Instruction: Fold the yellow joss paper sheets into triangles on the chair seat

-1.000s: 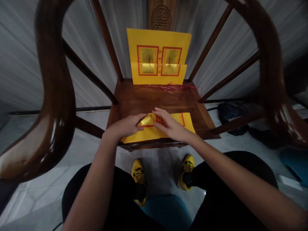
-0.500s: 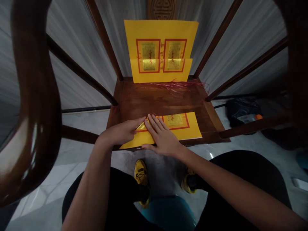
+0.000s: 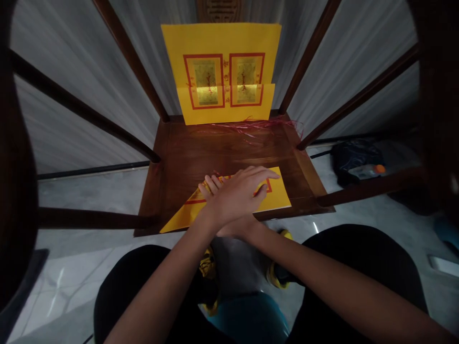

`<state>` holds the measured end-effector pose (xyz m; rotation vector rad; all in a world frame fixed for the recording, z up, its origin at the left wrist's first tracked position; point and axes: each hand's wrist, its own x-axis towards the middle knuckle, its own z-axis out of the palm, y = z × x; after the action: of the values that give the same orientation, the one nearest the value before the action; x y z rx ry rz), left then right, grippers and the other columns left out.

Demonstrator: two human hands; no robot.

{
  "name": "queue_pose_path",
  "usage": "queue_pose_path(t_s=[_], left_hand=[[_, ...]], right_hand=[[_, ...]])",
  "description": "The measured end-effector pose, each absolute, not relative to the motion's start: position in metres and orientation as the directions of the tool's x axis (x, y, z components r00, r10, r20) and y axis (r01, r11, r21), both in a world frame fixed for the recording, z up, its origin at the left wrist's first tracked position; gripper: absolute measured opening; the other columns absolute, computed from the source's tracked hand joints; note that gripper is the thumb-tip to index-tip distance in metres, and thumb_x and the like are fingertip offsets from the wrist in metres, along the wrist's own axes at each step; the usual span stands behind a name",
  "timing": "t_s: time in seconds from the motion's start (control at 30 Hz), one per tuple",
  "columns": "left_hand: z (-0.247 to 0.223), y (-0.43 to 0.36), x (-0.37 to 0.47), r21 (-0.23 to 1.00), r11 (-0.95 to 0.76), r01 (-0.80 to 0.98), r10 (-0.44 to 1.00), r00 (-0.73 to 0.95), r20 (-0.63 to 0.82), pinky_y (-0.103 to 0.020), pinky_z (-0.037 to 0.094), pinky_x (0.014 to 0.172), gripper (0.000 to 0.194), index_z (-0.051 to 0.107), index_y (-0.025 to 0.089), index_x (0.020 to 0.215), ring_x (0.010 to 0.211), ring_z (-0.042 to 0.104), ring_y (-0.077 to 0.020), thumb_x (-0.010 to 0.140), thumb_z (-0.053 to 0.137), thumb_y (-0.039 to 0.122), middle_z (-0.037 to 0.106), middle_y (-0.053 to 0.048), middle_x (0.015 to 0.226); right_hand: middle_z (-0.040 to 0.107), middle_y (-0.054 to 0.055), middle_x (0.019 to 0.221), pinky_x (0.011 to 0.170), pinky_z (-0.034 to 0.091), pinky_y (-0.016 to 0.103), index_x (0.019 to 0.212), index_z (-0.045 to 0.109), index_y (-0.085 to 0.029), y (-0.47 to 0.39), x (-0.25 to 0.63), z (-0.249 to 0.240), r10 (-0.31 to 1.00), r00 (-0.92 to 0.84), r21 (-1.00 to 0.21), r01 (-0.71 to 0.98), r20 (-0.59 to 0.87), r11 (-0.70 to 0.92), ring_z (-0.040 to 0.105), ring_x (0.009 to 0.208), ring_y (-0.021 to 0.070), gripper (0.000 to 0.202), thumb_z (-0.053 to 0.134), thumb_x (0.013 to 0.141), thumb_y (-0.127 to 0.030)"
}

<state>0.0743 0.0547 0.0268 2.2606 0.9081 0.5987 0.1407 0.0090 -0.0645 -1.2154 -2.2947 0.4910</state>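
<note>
Close to the front edge of the chair seat (image 3: 229,148) lies a folded sheet of yellow joss paper (image 3: 279,198) with red frames and gold patches, its left end slanting to a point. My right hand (image 3: 211,185) rests flat on it, fingers spread, mostly covered by the other arm. Crossing over it, my left hand (image 3: 245,188) reaches to the right side of the sheet, fingers extended and thumb apart. Whether its fingertips touch the paper is hard to tell.
More yellow joss paper (image 3: 222,40) with two red-framed gold squares stands against the chair back. Loose pink-red strings (image 3: 258,125) lie before it. Dark wooden chair posts (image 3: 132,59) rise on both sides. On the floor at right are a dark bag (image 3: 353,155) and an orange-capped bottle (image 3: 367,171).
My left hand has moved right from the sheet's left end, crossing over my right hand. My right hand has shifted slightly left and still lies on the paper. The view has shifted too.
</note>
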Motion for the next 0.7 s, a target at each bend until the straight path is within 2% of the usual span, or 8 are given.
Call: queue_pose_path(t_s=[0.1,0.2,0.3,0.4,0.47,0.6,0.67,0.7], left_hand=[[-0.001,0.071,0.081,0.694,-0.545,0.47,0.736,0.665,0.128,-0.053,0.043,0.13,0.052,0.071,0.03,0.139,0.146,0.059,-0.0304,0.095,0.057,0.006,0.069,-0.005,0.15],[-0.024,0.097,0.066,0.735,-0.529,0.423,0.716,0.687,0.12,-0.051,0.047,0.127,0.051,0.071,0.023,0.14,0.14,0.063,-0.0283,0.093,0.059,0.006,0.07,-0.009,0.148],[-0.034,0.111,0.055,0.744,-0.519,0.42,0.712,0.695,0.105,-0.05,0.048,0.124,0.055,0.067,0.024,0.148,0.138,0.063,-0.0281,0.094,0.062,0.012,0.07,-0.01,0.147],[-0.039,0.117,0.053,0.734,-0.494,0.466,0.729,0.682,0.058,-0.052,0.048,0.124,0.06,0.067,0.026,0.152,0.135,0.064,-0.0292,0.093,0.068,0.015,0.071,-0.01,0.145],[-0.042,0.118,0.054,0.721,-0.506,0.474,0.724,0.688,0.056,-0.054,0.045,0.127,0.064,0.064,0.026,0.155,0.14,0.061,-0.0306,0.092,0.071,0.017,0.068,-0.01,0.152],[-0.043,0.119,0.051,0.676,-0.564,0.474,0.694,0.716,0.078,-0.061,0.036,0.132,0.06,0.062,0.024,0.157,0.149,0.052,-0.0325,0.098,0.067,0.019,0.059,-0.009,0.166],[-0.041,0.117,0.05,0.668,-0.588,0.456,0.677,0.73,0.097,-0.062,0.035,0.132,0.057,0.062,0.026,0.158,0.15,0.051,-0.0316,0.101,0.064,0.018,0.056,-0.009,0.168],[-0.039,0.115,0.049,0.672,-0.599,0.436,0.667,0.736,0.117,-0.061,0.036,0.131,0.055,0.063,0.027,0.156,0.151,0.051,-0.0308,0.102,0.063,0.017,0.055,-0.008,0.169]], right_hand=[[0.041,0.023,0.177,0.141,0.019,0.06,0.171,0.036,-0.002,0.009,0.142,-0.058,0.799,-0.562,-0.396,0.698,0.214,0.597,0.021,0.171,0.0457,0.091,0.064,0.102,-0.054],[0.048,0.028,0.171,0.139,0.025,0.06,0.168,0.039,0.004,0.012,0.145,-0.051,0.768,-0.601,-0.324,0.698,0.221,0.639,0.031,0.168,0.0437,0.088,0.055,0.107,-0.058],[0.062,0.025,0.16,0.135,0.034,0.059,0.163,0.047,0.001,0.012,0.145,-0.047,0.738,-0.635,-0.264,0.689,0.228,0.675,0.047,0.159,0.0407,0.075,0.049,0.111,-0.054],[0.077,0.021,0.139,0.127,0.045,0.056,0.145,0.067,-0.004,0.005,0.141,-0.046,0.728,-0.663,-0.209,0.698,0.173,0.685,0.067,0.137,0.0389,0.059,0.047,0.113,-0.049],[0.079,0.021,0.132,0.124,0.047,0.056,0.134,0.073,-0.006,-0.006,0.14,-0.044,0.718,-0.675,-0.18,0.695,0.172,0.696,0.069,0.131,0.0383,0.053,0.046,0.113,-0.047],[0.072,0.022,0.146,0.13,0.043,0.049,0.139,0.067,-0.005,-0.025,0.164,-0.032,0.686,-0.674,-0.293,0.621,0.274,0.727,0.062,0.144,0.0329,0.044,0.049,0.113,-0.036],[0.076,0.014,0.142,0.124,0.049,0.041,0.132,0.071,-0.012,-0.028,0.193,-0.022,0.591,-0.736,-0.398,0.459,0.331,0.795,0.065,0.14,0.0237,0.032,0.049,0.109,-0.018],[0.079,0.01,0.136,0.118,0.053,0.043,0.131,0.072,-0.018,-0.028,0.21,-0.017,0.608,-0.709,-0.434,0.45,0.357,0.78,0.069,0.133,0.023,0.033,0.049,0.108,-0.015]])
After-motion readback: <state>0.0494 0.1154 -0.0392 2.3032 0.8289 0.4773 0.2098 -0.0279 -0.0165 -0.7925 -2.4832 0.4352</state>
